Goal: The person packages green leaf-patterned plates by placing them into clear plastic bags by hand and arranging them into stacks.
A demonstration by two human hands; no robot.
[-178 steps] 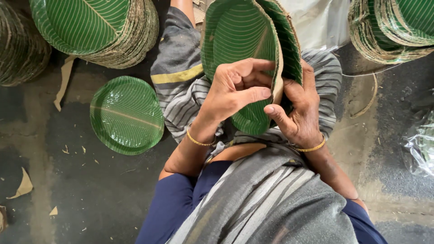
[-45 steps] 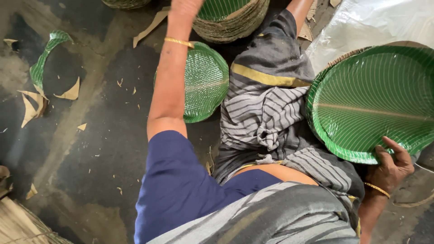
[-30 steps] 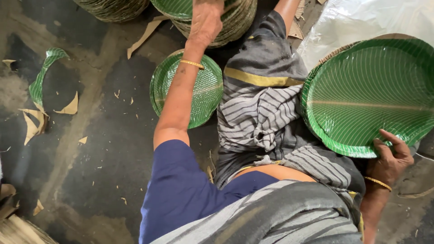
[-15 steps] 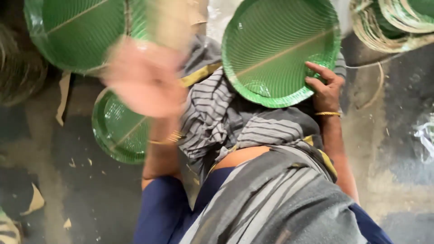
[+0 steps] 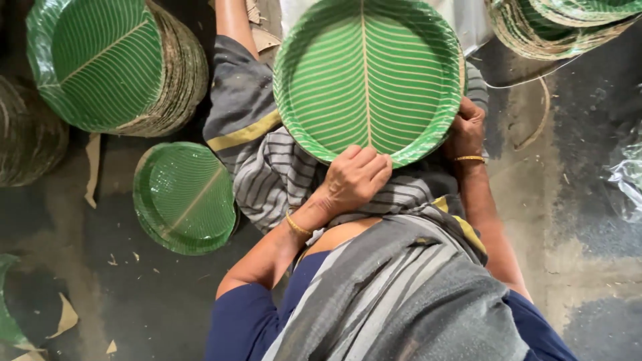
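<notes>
A round green leaf-pattern plate (image 5: 368, 73) rests above my lap, its face toward me. My left hand (image 5: 354, 179) grips its near rim from below, fingers curled over the edge. At the plate's right rim, my right hand (image 5: 467, 128) holds the edge, partly hidden behind it. Both wrists carry gold bangles. A striped grey cloth (image 5: 267, 167) lies under the plate.
A short pile of green plates (image 5: 182, 197) sits on the floor at my left. A tall stack lying on its side (image 5: 114, 63) is at upper left, another stack (image 5: 555, 23) at upper right. Leaf scraps litter the dark floor (image 5: 67, 314). Clear plastic (image 5: 628, 177) lies at right.
My left hand has come back from the stack on the left and taken the plate's near rim. The plate has turned and settled in front of me, now held by both hands.
</notes>
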